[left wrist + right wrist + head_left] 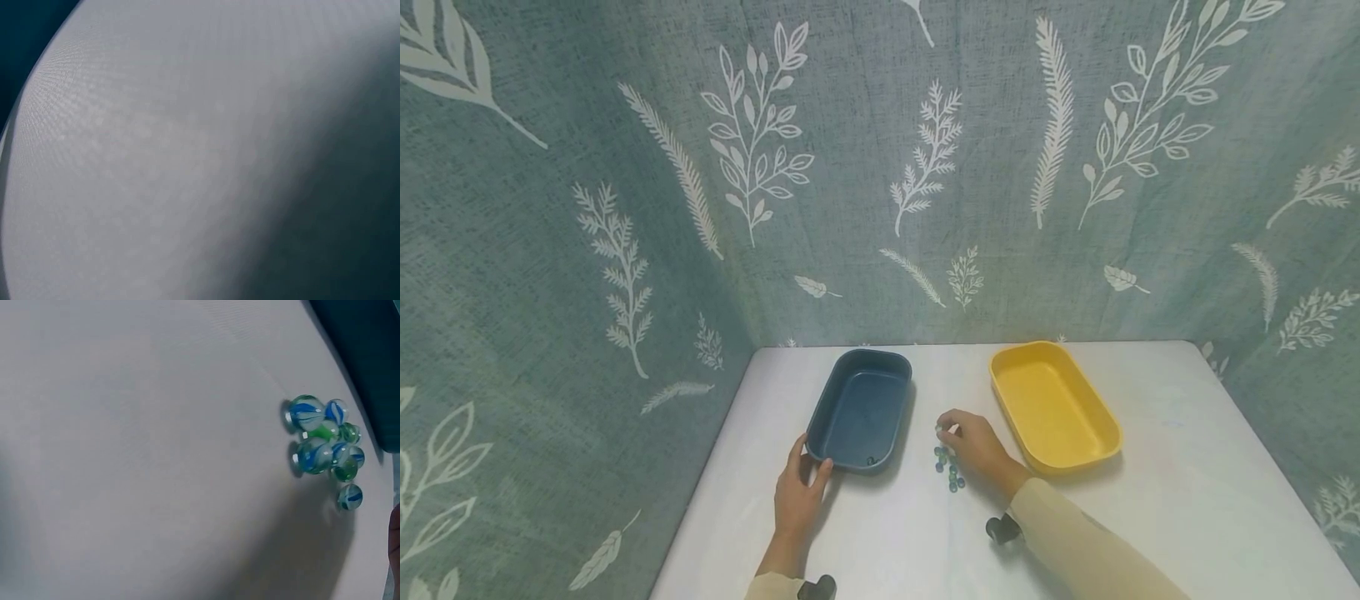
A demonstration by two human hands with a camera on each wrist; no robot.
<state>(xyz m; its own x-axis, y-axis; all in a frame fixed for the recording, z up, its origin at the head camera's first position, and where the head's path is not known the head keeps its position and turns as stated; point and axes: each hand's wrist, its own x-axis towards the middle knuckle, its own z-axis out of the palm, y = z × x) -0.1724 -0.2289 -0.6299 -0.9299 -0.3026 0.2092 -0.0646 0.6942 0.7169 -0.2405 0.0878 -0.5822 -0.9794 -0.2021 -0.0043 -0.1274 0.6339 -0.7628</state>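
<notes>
My left hand (797, 496) is at the near left corner of a dark blue tray (859, 408), thumb on the near side and fingers along the left side, spread in a V. A couple of small marbles (872, 461) lie in the tray's near end. Between the trays, my right hand (973, 442) pinches a marble (938, 428) between thumb and fingertips. Under and beside it, several glass marbles (952, 472) lie loose on the table. The right wrist view shows these marbles (314, 455) with blue, white and green swirls, clustered close together.
A yellow tray (1051, 408) stands on the right of the white table (1180, 500), with no contents visible. Leaf-patterned green cloth (865, 275) hangs behind and at the sides. The left wrist view shows mostly blurred white surface (156, 156) and shadow.
</notes>
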